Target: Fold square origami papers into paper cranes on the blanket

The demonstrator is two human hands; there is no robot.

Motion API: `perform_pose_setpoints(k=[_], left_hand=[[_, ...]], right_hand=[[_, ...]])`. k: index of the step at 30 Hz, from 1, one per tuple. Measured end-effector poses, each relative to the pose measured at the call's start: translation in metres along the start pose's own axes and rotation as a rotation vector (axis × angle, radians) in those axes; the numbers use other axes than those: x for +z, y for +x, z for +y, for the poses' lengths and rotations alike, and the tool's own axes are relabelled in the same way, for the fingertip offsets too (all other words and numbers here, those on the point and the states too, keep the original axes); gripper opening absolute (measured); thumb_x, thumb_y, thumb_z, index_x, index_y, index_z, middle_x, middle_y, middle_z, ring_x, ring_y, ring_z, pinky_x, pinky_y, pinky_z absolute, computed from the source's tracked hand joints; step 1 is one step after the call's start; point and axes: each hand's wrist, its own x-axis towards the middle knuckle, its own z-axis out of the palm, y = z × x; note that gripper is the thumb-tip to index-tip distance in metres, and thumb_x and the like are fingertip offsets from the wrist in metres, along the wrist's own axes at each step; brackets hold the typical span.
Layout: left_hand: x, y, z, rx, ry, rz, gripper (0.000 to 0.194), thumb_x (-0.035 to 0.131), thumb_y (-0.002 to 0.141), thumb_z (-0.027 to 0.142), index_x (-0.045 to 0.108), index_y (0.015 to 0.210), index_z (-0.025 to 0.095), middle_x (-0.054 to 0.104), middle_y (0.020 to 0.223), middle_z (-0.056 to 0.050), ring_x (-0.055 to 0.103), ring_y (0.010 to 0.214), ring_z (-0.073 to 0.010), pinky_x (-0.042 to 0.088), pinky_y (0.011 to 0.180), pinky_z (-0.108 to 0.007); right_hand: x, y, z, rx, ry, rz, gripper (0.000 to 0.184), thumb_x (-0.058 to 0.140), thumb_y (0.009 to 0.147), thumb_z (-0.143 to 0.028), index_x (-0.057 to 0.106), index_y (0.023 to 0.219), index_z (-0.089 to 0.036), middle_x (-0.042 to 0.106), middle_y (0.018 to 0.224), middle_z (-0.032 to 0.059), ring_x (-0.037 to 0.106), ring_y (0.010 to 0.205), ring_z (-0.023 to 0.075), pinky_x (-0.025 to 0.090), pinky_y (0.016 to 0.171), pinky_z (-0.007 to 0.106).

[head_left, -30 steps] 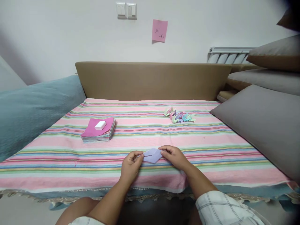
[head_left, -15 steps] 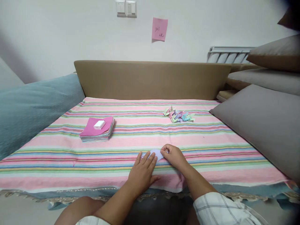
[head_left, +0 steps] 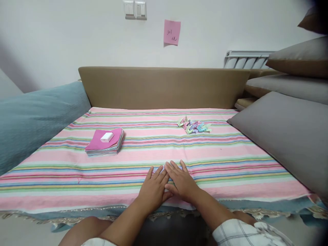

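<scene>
My right grip (head_left: 180, 181), which had pinched the lilac paper's edge, now lay flat and wide, its fingertips meeting those of my left grip (head_left: 154, 190), spread flat as before. The lilac paper, partly visible earlier, was hidden beneath them on the striped cloth (head_left: 146, 150).

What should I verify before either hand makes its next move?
1. Left hand flat: ok, palm down with fingers spread.
2. Right hand flat: ok, also palm down.
3. Hands clear of each other: not ok, the fingers meet or overlap in the middle.
4. What lies beneath the hands: cannot tell, they hide it.
5. White block seated: ok, it rests on top of the paper stack.
6. Folded paper pieces out of the way: ok, grouped beyond the right hand, apart from it.
</scene>
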Motion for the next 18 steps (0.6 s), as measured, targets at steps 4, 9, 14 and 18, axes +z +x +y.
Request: perform_pose_setpoints(k=[4,9,14,18], left_hand=[[-0.0004,0.0000,0.0005,-0.018,-0.030,0.007,0.062,0.048,0.083,0.052,0.038,0.137,0.022,0.048,0.136,-0.009,0.038,0.128,-0.0271,0.020,0.109,-0.048],[-0.0010,0.0005,0.0033,-0.054,-0.060,0.032,0.060,0.049,0.082,0.052,0.042,0.134,0.021,0.049,0.135,-0.010,0.040,0.127,-0.0273,0.020,0.108,-0.049],[-0.0038,0.0024,0.0061,-0.080,-0.061,0.054,0.060,0.053,0.079,0.049,0.044,0.132,0.022,0.045,0.138,-0.011,0.042,0.123,-0.0279,0.023,0.106,-0.047],[-0.0035,0.0027,0.0055,-0.085,-0.053,0.055,0.062,0.054,0.078,0.052,0.044,0.132,0.022,0.044,0.138,-0.012,0.043,0.122,-0.0285,0.024,0.105,-0.048]], right_hand=[[0.0079,-0.0034,0.0009,0.034,-0.025,-0.027,0.069,0.035,0.089,-0.057,0.028,0.142,-0.013,0.036,0.143,0.0141,0.029,0.134,0.0285,0.012,0.109,0.056],[0.0093,-0.0027,0.0008,0.066,-0.020,-0.020,0.070,0.031,0.089,-0.059,0.026,0.142,-0.013,0.038,0.141,0.0147,0.030,0.133,0.0281,0.012,0.109,0.057],[0.0103,-0.0021,-0.0006,0.084,-0.035,0.007,0.070,0.030,0.089,-0.060,0.029,0.142,-0.014,0.042,0.139,0.0155,0.032,0.132,0.0283,0.013,0.109,0.056],[0.0082,-0.0017,-0.0013,0.102,-0.001,-0.011,0.070,0.030,0.089,-0.059,0.027,0.142,-0.014,0.040,0.140,0.0151,0.031,0.133,0.0284,0.012,0.109,0.056]])
